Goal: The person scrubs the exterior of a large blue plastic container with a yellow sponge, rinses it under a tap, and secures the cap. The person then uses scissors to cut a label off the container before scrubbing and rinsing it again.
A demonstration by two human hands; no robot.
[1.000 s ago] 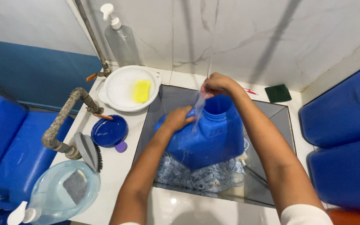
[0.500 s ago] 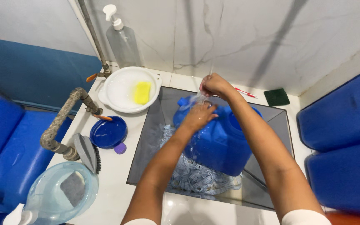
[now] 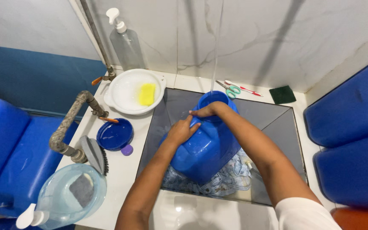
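Your white counter (image 3: 120, 170) rings the sink — far left a white bowl (image 3: 126, 91), nearer a blue lid (image 3: 115, 134) and brush (image 3: 93, 154); far right, scissors (image 3: 231, 88) and a green pad (image 3: 282, 94).

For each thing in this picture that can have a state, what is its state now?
blue jug: tilted in the sink, uncapped, water stream entering its mouth
left hand: pressed flat on the jug's side
right hand: gripping the jug's neck
white bowl: upright, holding a yellow sponge
blue lid: lying loose on the counter
scissors: closed
pump bottle: upright
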